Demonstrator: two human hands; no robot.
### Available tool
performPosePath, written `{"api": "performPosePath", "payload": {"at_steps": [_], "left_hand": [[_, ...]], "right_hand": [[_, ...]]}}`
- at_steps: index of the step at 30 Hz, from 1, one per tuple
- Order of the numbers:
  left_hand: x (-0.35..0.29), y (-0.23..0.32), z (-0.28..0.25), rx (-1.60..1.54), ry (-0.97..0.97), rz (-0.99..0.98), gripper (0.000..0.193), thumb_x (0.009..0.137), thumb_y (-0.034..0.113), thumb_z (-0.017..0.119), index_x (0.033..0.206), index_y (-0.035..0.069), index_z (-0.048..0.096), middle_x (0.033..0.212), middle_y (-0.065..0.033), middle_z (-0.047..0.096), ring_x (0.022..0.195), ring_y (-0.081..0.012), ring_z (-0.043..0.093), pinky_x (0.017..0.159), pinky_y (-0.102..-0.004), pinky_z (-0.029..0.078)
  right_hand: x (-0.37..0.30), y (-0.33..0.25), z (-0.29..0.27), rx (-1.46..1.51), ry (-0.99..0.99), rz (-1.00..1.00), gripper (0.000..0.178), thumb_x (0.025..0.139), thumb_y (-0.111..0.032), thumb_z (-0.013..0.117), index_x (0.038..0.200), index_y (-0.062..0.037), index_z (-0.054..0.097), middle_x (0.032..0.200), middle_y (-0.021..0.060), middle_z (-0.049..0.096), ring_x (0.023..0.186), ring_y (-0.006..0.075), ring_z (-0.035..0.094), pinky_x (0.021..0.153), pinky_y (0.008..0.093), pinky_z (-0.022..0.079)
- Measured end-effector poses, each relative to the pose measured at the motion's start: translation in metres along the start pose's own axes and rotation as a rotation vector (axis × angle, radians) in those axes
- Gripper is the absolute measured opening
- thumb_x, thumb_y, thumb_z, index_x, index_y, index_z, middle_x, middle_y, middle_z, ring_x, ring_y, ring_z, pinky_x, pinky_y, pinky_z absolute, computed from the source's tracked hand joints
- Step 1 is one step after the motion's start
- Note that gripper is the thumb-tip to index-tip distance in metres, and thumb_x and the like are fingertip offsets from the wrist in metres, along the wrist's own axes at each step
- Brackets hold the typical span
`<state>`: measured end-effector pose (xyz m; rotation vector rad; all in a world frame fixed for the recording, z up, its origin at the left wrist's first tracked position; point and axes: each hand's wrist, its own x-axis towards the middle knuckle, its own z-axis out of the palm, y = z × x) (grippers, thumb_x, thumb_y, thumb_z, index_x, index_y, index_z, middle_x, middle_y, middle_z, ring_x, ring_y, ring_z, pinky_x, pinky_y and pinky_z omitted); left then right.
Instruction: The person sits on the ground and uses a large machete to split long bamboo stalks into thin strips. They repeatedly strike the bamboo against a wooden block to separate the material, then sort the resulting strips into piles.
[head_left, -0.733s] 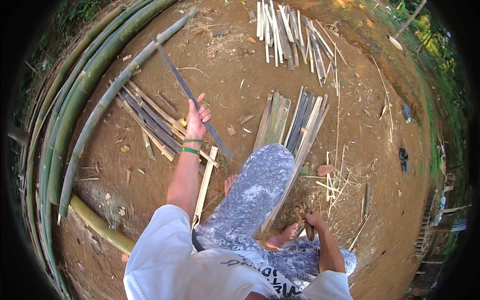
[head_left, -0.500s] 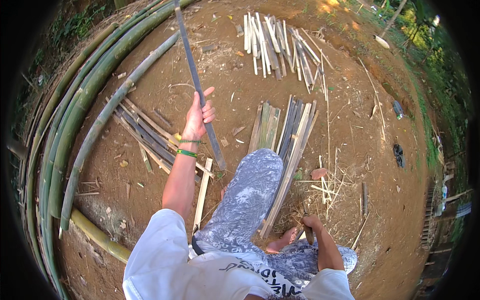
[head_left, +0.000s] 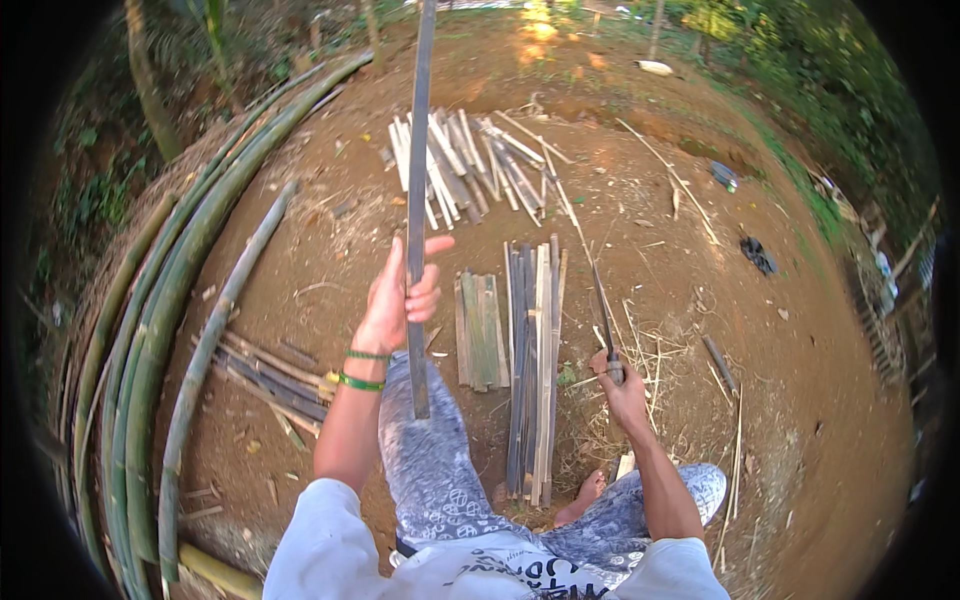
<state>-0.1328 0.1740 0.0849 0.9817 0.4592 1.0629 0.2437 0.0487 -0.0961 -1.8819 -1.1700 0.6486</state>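
Observation:
My left hand (head_left: 393,298) is wrapped round a long dark bamboo strip (head_left: 419,150), with the index finger stretched out to the right. The strip stands almost upright in the view, its lower end over my left thigh. In my right hand (head_left: 627,398) is the handle of a knife (head_left: 604,308), its slim dark blade pointing forward, apart from the strip. Between my hands, on the ground, lie a bundle of long split bamboo strips (head_left: 535,370) and a shorter greenish bundle (head_left: 481,330).
Farther ahead lies a loose pile of pale split sticks (head_left: 440,180). More strips (head_left: 262,375) rest at the left, beside long green bamboo poles (head_left: 150,370). Shavings (head_left: 640,350) and a short dark stick (head_left: 719,362) lie on the right. A black crumpled object (head_left: 758,255) is farther right.
My view has tilted forward. The strip in my left hand has turned more upright. My right hand has risen from beside my foot and thigh, and the knife now points ahead.

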Motion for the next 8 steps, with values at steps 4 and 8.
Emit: {"api": "performPosePath", "payload": {"at_steps": [4, 8], "left_hand": [[0.006, -0.027, 0.038, 0.325, 0.155, -0.063, 0.045, 0.11, 0.043, 0.036, 0.124, 0.005, 0.055, 0.066, 0.0064, 0.04, 0.047, -0.0025, 0.033, 0.039, -0.0192, 0.03], [0.021, -0.087, 0.04, 0.534, 0.093, 0.042, 0.03, 0.107, 0.035, 0.049, 0.125, 0.011, 0.049, 0.069, 0.0018, 0.052, 0.051, -0.0071, 0.054, 0.044, -0.0232, 0.05]], "right_hand": [[0.02, -0.004, -0.004, 0.13, 0.194, -0.153, 0.038, 0.08, -0.026, 0.073, 0.105, 0.0008, 0.064, 0.08, 0.0161, 0.066, 0.072, 0.0295, 0.063, 0.07, 0.0422, 0.049], [0.018, -0.04, -0.043, 0.002, 0.063, -0.046, 0.061, 0.082, -0.029, 0.075, 0.13, -0.0041, 0.048, 0.097, 0.0164, 0.068, 0.084, 0.0339, 0.065, 0.08, 0.0433, 0.051]]}}
